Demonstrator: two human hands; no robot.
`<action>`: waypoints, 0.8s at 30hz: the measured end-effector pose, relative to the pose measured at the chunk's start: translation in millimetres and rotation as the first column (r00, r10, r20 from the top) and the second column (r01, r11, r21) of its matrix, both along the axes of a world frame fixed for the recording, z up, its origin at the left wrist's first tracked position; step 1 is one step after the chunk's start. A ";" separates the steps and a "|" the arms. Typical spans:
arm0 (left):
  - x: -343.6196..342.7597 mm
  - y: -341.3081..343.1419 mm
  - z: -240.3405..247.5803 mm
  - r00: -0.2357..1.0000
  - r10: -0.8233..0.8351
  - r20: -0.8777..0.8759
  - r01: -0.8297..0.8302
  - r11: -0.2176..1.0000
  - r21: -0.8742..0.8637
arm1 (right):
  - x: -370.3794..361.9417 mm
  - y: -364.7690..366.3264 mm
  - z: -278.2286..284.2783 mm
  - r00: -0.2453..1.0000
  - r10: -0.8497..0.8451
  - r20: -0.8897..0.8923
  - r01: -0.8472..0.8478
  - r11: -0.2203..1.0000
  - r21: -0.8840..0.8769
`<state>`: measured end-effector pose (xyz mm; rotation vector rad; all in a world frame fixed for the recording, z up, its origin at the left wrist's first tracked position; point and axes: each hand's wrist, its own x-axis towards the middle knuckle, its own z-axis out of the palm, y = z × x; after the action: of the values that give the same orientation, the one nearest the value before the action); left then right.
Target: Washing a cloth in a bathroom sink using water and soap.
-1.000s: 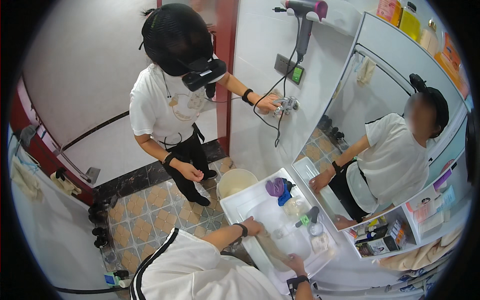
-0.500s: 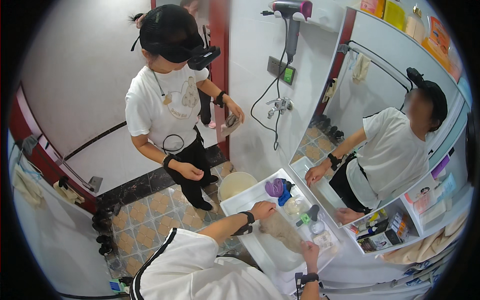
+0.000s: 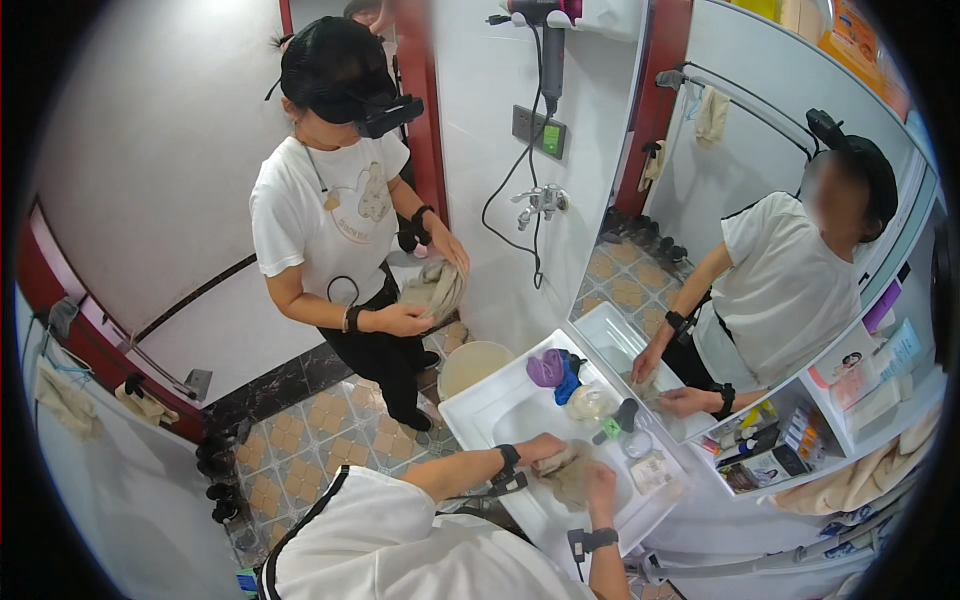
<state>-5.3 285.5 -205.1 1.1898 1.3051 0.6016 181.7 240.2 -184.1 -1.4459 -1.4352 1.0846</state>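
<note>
Over the white washbasin (image 3: 480, 405), a wet-looking beige-brown cloth (image 3: 567, 478) is bunched up between my two hands. My left hand (image 3: 541, 450) is closed on its upper left end. At the cloth's right end, my right hand (image 3: 601, 487) has its fingers curled round the fabric; the fingertips are partly hidden. Along the basin's far rim lie a purple bundle (image 3: 546, 368) and a blue item (image 3: 568, 388), with a pale round thing (image 3: 588, 402) beside them. A dark brush-like tool (image 3: 626, 414) with a green part rests nearer the mirror.
Beyond the basin a person (image 3: 340, 200) stands, handling a beige cloth (image 3: 436, 292) with both hands. A cream bucket (image 3: 473, 368) is on the tiled floor by the basin. A mirror cabinet (image 3: 765, 200) borders the right side. A hair dryer's cord (image 3: 487, 215) hangs near the wall tap (image 3: 541, 205).
My hands have come closer together, and the spread cloth is now bunched between them. The other person has brought both hands together on their cloth. The view has shifted slightly.
</note>
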 end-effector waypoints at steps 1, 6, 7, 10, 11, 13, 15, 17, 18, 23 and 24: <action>11.5 -3.8 -11.7 0.982 0.035 0.187 0.006 0.976 -0.217 | -7.2 2.3 -6.5 0.997 0.036 -0.070 -0.039 0.998 -0.042; 21.0 -23.0 44.1 0.949 0.050 0.312 0.111 0.872 -0.477 | -31.3 1.9 8.8 0.965 0.148 0.218 -0.151 0.989 0.000; 19.3 -22.9 37.3 0.949 0.055 0.311 0.106 0.873 -0.477 | -32.4 3.2 5.6 0.948 0.195 0.253 -0.208 0.978 0.025; 16.4 -23.3 16.4 0.934 0.138 0.330 0.032 0.887 -0.460 | -27.9 1.5 4.5 0.926 0.315 0.209 -0.293 0.948 -0.127; 16.2 -23.3 16.2 0.930 0.188 0.315 -0.022 0.885 -0.466 | -24.1 0.4 -7.8 0.929 0.305 0.209 -0.285 0.951 -0.124; 16.7 -22.8 16.8 0.926 0.231 0.297 -0.070 0.881 -0.467 | -20.0 -1.0 -33.2 0.924 0.359 -0.130 -0.370 0.926 -0.071; 8.9 -25.0 14.8 0.926 0.341 0.163 -0.248 0.874 -0.419 | -24.3 -8.1 -3.4 0.922 0.305 -0.238 -0.348 0.924 -0.162; 16.6 -25.0 9.6 0.935 0.321 0.149 -0.250 0.898 -0.362 | -20.5 -12.6 4.9 0.918 0.216 -0.332 -0.308 0.917 -0.253; 21.6 -26.0 6.9 0.944 0.300 0.135 -0.248 0.918 -0.309 | -12.1 -13.6 -8.5 0.949 0.205 -0.240 -0.254 0.947 -0.197; 49.7 -31.9 29.5 0.969 0.235 0.082 -0.236 0.972 0.001 | 12.3 -27.7 -36.7 0.975 0.166 0.147 -0.163 0.986 -0.037; 53.5 -31.0 31.7 0.984 0.159 0.080 -0.162 0.986 0.026 | 13.2 -26.2 -33.7 0.957 0.256 0.137 -0.261 0.965 0.015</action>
<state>48.1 254.6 -173.4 1.0828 1.3374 0.7811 194.9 214.0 -217.8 -1.3547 -1.7687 1.1328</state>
